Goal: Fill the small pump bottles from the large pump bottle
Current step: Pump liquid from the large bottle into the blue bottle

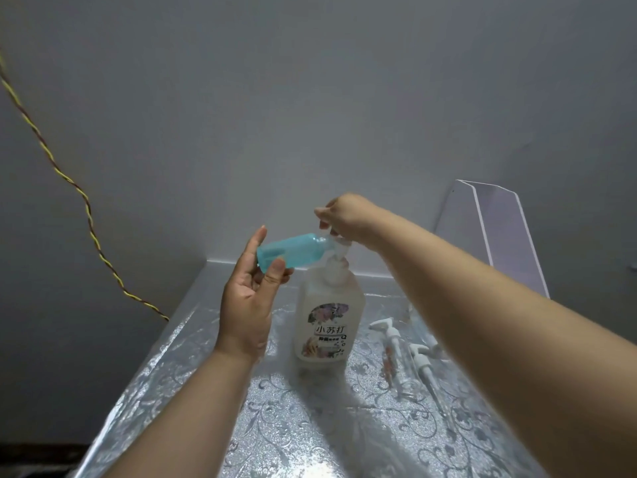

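mid-fill, first one I reckon — left hand (246, 305) fingers pinch blue small bottle (293, 251), neck at spout | right hand (344, 215) fingers curled over large pump bottle (327, 326) head | clear small bottles (396, 369) by tabletop (275, 426) right edge – uncapped, waiting

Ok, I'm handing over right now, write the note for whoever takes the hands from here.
Left hand holds the blue bottle tilted, mouth at the spout of the large bottle.
Right hand grips the pump on top of the large bottle, which stands on the table.
Small pumps and what looks like a clear bottle lie to the right, partly behind the right arm.
Done: blue bottle uncapped, in place.
Left: finish filling it (level unclear), cap it, then the rest.
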A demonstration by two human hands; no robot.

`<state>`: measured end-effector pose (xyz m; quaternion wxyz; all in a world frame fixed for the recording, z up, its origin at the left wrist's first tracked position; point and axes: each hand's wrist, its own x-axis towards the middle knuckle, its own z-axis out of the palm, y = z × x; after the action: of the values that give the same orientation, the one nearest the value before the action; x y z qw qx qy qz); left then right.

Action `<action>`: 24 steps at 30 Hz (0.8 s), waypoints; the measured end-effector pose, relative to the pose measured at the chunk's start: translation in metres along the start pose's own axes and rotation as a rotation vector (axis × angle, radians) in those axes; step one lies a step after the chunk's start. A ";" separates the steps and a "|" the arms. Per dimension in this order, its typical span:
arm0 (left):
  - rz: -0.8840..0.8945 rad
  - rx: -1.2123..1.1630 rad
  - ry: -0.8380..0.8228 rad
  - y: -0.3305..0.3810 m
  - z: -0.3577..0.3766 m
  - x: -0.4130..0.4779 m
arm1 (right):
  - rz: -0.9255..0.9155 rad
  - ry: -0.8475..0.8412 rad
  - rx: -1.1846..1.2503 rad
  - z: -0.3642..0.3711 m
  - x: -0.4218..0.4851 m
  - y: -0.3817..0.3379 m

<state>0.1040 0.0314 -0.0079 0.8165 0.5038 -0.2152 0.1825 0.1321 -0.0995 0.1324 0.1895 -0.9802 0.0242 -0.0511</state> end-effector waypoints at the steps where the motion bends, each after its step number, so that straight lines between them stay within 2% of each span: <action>1: -0.001 0.004 0.014 -0.001 -0.001 0.001 | 0.007 -0.008 -0.027 0.003 0.003 0.001; 5: 0.003 0.032 0.031 0.003 0.001 0.002 | 0.038 -0.069 -0.105 0.016 0.004 0.005; 8: 0.003 0.009 0.034 0.000 0.002 0.000 | 0.050 -0.054 -0.162 0.020 0.007 0.010; 14: 0.014 -0.012 0.083 0.005 0.004 -0.001 | -0.010 -0.005 -0.142 0.017 0.007 0.008; 18: 0.021 -0.018 0.058 0.008 0.006 -0.002 | 0.015 0.008 -0.015 0.004 0.004 0.004; 21: 0.018 -0.023 0.065 0.009 0.007 -0.002 | 0.009 -0.002 -0.128 0.010 0.010 0.001; 24: 0.011 -0.029 0.080 0.008 0.006 0.000 | 0.031 -0.026 -0.117 0.019 0.020 0.006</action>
<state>0.0988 0.0299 0.0003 0.8306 0.4829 -0.1877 0.2042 0.1537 -0.0999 0.1143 0.1328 -0.9898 0.0400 -0.0340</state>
